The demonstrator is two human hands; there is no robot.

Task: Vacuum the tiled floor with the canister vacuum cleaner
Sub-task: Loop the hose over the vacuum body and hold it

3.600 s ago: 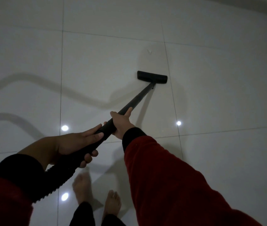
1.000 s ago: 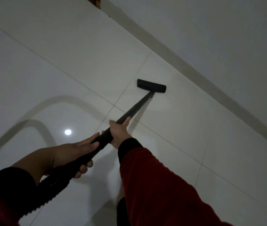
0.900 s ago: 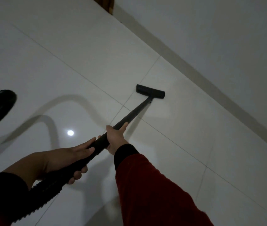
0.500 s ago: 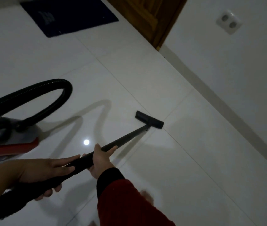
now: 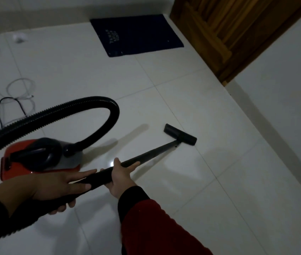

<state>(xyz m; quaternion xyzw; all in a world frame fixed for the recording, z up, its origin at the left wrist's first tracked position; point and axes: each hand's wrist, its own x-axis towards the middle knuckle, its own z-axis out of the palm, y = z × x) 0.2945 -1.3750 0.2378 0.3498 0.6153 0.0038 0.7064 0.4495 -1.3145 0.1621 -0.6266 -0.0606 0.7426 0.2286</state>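
Both hands grip the black vacuum wand, which slants from lower left to upper right. My left hand holds its lower end near the ribbed hose. My right hand is wrapped round the tube further up. The black floor nozzle lies flat on the white tiled floor ahead of my right hand. The red and grey canister sits on the floor at the left, just beyond my left hand. Its black hose arches up and over to the left edge.
A dark blue mat lies at the far wall beside a wooden door. The white wall with its skirting runs down the right side. Loose black and white cables lie on the floor at the far left.
The view has swung left and up, bringing the canister, hose, mat, door and cables into sight. The nozzle now sits farther from the right wall. Both hands kept their grip on the wand.
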